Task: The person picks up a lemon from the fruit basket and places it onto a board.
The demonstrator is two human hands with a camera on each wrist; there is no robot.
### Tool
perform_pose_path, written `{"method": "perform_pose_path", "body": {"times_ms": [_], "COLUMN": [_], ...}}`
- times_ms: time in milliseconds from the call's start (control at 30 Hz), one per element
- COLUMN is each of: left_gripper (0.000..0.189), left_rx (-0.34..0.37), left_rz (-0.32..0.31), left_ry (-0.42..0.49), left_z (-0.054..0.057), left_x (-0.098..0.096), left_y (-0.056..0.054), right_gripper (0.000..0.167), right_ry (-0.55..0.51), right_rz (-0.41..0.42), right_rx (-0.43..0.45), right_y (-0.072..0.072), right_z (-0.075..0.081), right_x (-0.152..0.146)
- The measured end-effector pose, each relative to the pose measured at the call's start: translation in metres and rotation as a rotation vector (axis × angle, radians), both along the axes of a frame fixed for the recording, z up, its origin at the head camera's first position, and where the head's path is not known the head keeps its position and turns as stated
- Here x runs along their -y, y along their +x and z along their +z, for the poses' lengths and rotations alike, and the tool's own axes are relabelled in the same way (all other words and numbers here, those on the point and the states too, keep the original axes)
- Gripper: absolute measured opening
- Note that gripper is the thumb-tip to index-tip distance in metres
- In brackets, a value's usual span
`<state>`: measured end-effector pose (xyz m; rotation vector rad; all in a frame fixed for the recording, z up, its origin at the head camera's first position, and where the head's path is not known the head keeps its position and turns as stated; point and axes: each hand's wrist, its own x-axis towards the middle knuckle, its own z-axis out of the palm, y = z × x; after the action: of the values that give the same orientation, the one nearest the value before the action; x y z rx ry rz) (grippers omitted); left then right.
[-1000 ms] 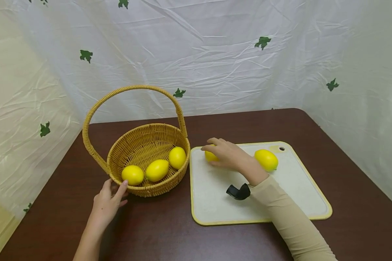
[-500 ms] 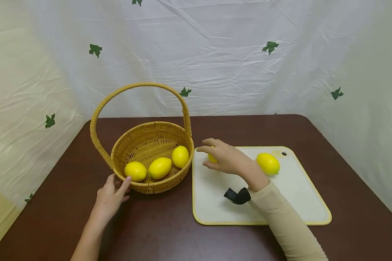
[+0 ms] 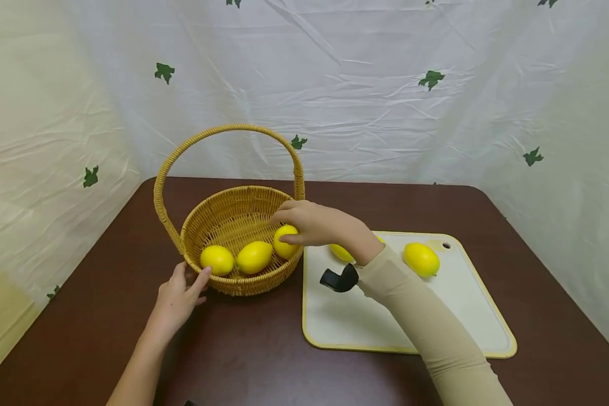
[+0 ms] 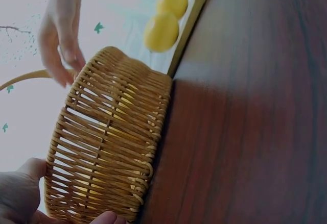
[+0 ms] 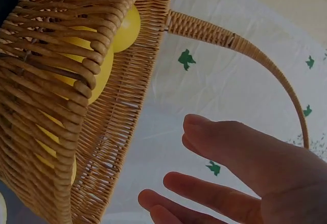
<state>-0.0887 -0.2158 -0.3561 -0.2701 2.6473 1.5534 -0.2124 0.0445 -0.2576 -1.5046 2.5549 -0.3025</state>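
Observation:
My left hand (image 3: 176,299) grips the near left side of a wicker basket (image 3: 248,286), thumb at the rim and fingers against the outside wall. Inside lie three lemons: a left one (image 3: 217,260), a middle one (image 3: 255,257) and a right one (image 3: 286,241). My right hand (image 3: 318,224) is over the basket's right rim, close to the right lemon in the head view. In the right wrist view the right hand's fingers (image 5: 214,196) are spread, with nothing between them. On a white cutting board (image 3: 365,321) sit a lemon (image 3: 340,252), partly behind my wrist, and another lemon (image 3: 422,260).
The basket's tall arched handle (image 3: 228,128) rises above it. A black curved piece (image 3: 340,278) sticks out from the right sleeve. The left wrist view shows three lemons in a row on the board, the nearest lemon (image 4: 161,32) by the basket. A white curtain (image 3: 365,113) hangs behind the table.
My right hand has moved left from above the cutting board to the basket's right rim. The lemon beneath it has stayed on the board. My left hand keeps its hold; the head view has shifted slightly.

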Motion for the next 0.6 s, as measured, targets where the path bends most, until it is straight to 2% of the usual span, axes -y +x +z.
{"method": "perform_pose_path", "body": {"times_ms": [200,433,600], "left_gripper": [0.074,0.071,0.070], "left_rx": [-0.002,-0.013,-0.015], "left_rz": [0.006,0.017,0.018], "left_ry": [0.004,0.006,0.018], "left_z": [-0.001,-0.001,-0.001], "left_x": [-0.003,-0.002,-0.002], "left_y": [0.000,0.001,0.002], "right_gripper": [0.040,0.048,0.047], "right_ry": [0.178,0.374,0.465], "right_rz": [-0.002,-0.163,-0.266], "right_rx": [0.095,0.225,0.289], "right_y": [-0.019,-0.041,-0.043], "right_z": [-0.002,-0.018,-0.027], "right_x": [0.027,0.046,0.051]}}
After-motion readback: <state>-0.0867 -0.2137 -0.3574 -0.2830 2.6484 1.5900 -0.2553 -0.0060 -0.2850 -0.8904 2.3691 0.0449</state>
